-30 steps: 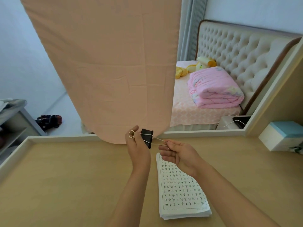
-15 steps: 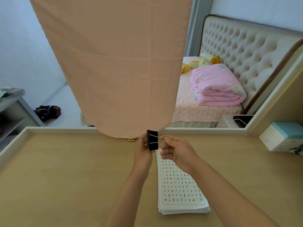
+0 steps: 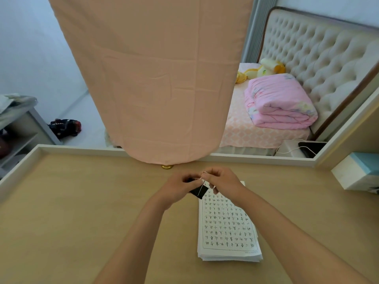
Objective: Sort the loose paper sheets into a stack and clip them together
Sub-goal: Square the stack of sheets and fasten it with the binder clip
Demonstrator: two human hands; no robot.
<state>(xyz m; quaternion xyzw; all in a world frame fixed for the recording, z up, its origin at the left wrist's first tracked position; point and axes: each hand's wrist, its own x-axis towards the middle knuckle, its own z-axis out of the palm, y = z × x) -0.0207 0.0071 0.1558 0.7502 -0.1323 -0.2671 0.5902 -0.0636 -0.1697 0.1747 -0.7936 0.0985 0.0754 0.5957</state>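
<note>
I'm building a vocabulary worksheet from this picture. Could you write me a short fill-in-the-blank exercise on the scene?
1. The left hand and the right hand together hold a ____ binder clip.
2. Seen from the person, the clip is held over the ____ end of the paper stack.
3. The folded quilt on the bed is ____.

Missing words: black; far; pink.
</note>
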